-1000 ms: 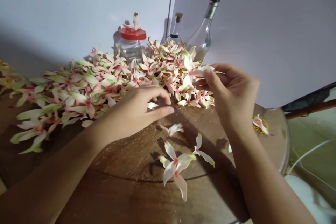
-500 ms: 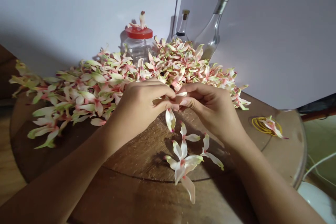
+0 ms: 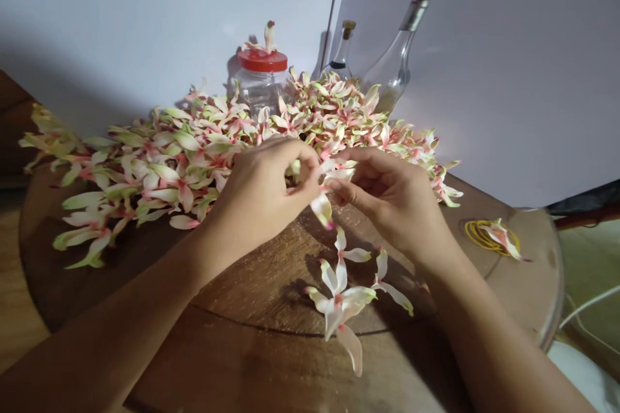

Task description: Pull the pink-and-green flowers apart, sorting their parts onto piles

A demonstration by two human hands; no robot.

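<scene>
My left hand (image 3: 274, 184) and my right hand (image 3: 394, 190) meet over the middle of the table, thumbs and forefingers pinched on one pale flower piece (image 3: 321, 209). One of its petals, green-tinged with a magenta tip, hangs down between the hands. Other petals show between the fingertips, partly covered by them. Below the hands, several loose white and pink flower pieces (image 3: 338, 302) lie in a small group on the wood. Behind my hands spreads a big heap of similar blossoms (image 3: 169, 158), white and pink with greenish edges.
A clear jar with a red lid (image 3: 262, 60) stands in the heap, a flower piece on top. Behind are a small corked bottle (image 3: 342, 51) and a taller tilted bottle (image 3: 400, 58). Yellow rubber bands (image 3: 479, 235) lie at the right of the round wooden table (image 3: 232, 361). White walls rise behind.
The fingers of both hands have shifted on the flower piece, and more of its petals now show between them. The view has moved slightly; the loose pieces below stay put.
</scene>
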